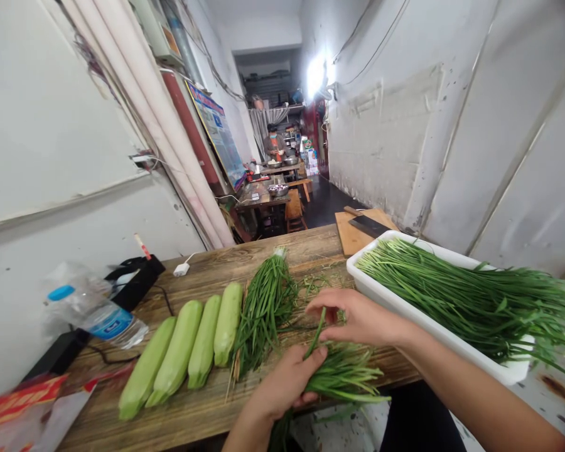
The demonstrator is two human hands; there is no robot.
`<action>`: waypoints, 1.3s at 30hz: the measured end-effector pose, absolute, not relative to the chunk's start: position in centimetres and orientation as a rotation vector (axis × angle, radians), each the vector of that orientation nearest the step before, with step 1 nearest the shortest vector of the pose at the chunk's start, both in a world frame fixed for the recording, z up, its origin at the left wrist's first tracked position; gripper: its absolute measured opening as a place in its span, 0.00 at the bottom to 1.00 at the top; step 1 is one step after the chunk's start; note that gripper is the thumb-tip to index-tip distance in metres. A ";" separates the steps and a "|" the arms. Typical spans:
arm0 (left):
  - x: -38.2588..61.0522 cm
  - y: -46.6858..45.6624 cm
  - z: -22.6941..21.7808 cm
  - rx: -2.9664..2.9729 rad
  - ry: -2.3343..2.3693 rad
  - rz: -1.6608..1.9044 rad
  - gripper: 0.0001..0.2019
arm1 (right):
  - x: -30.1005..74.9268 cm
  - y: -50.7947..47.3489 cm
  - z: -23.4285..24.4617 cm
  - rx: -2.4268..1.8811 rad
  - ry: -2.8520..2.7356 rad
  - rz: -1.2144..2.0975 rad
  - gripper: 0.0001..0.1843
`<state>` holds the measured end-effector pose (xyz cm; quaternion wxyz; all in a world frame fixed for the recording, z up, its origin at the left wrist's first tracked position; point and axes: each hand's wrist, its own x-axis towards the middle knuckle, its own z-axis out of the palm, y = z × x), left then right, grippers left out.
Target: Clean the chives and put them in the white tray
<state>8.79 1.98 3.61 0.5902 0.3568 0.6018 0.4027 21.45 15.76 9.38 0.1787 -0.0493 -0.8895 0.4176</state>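
Low at the table's front edge, my left hand [289, 380] is closed around a bunch of garlic chives [346, 376], their pale cut ends pointing right. One short green stalk rises from this grip towards my right hand [353, 317]. That hand is just above the bunch, its thumb and fingers curved and apart around the stalk's upper end. Left of my hands, a tied bundle of garlic chives [268, 301] lies on the wooden table [202, 417]. Beside it are several light green zucchini [176, 351] in a row. More chives [452, 289] fill a white plastic tub [433, 348] on the right.
A cleaver [370, 225] rests on a cutting board [351, 235] behind the tub. At left are a water bottle [106, 320], a black box [141, 285], a white plug [181, 270] and a red plastic bag [23, 402]. A person [274, 144] is at a far table.
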 end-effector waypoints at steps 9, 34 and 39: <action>8.3 1.9 2.3 0.674 1.100 0.879 0.23 | 20.9 15.6 8.9 -0.320 -2.199 1.541 0.13; 8.6 2.4 2.5 0.627 1.053 0.900 0.23 | 21.2 16.2 8.3 -0.318 -2.446 1.037 0.14; 8.4 2.4 2.7 0.625 1.031 0.890 0.23 | 20.9 16.6 7.7 -0.467 -2.253 0.888 0.21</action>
